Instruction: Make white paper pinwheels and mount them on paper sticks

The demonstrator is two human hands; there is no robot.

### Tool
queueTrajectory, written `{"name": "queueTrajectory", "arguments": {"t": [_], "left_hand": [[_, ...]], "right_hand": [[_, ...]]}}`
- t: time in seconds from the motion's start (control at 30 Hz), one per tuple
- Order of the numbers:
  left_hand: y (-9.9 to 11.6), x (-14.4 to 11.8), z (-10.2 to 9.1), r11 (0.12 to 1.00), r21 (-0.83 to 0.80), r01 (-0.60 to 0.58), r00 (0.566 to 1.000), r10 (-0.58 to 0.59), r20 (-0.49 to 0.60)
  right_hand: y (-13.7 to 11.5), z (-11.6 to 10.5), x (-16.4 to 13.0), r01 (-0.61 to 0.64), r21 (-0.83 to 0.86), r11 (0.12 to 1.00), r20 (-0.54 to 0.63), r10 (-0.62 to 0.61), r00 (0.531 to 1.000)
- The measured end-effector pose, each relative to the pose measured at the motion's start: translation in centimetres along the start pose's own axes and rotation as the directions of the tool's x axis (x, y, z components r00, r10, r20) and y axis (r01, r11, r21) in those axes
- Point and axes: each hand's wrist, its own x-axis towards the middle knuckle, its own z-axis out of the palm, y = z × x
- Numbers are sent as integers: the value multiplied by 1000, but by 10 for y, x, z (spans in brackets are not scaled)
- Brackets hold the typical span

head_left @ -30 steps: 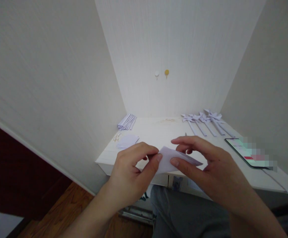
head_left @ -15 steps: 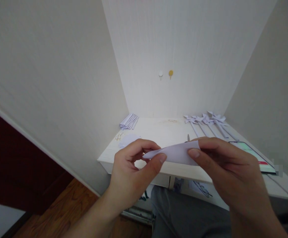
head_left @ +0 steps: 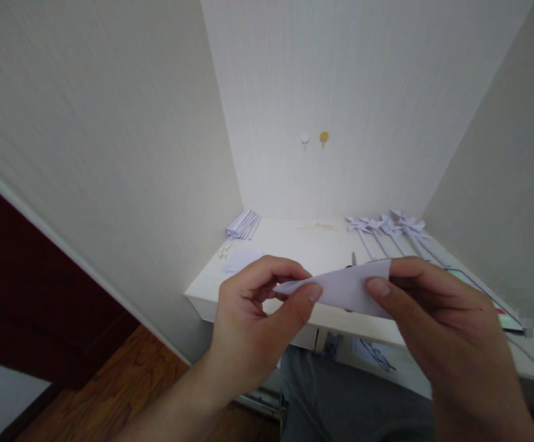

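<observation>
A piece of white paper (head_left: 347, 288) is held up in front of me above the table's front edge, bent and seen almost from its side. My left hand (head_left: 267, 313) pinches its pointed left end between thumb and fingers. At the other end, my right hand (head_left: 433, 313) grips the paper, thumb on the near face and fingers behind. Just beyond the paper, the tip of a pair of scissors (head_left: 353, 259) shows; the rest is hidden. Whether the paper is folded double cannot be made out.
Several paper pinwheels (head_left: 386, 226) on paper sticks lie at the table's back right. A phone (head_left: 509, 319) with a cable rests behind my right hand. On the left are rolled paper sticks (head_left: 243, 225), small pale bits (head_left: 224, 252) and paper sheets (head_left: 242, 260). Walls enclose the white table (head_left: 294, 242).
Both hands and the paper have shifted a little to the right in the view, and the right hand slightly more. The whole scene has also drifted slightly right. Both grips stay on the paper.
</observation>
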Motion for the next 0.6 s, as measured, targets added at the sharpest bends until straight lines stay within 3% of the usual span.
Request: {"name": "queueTrajectory", "arguments": {"t": [0.33,0.6], "left_hand": [[0,-1,1,1000,5,-9,1000,9,-8],[-1,-1,2,998,29,-63,998,64,-10]], "right_hand": [[-3,1,2,5,-27,1000,18,-4,1000],[-2,3,0,-2,59,998,66,-2,998]]}}
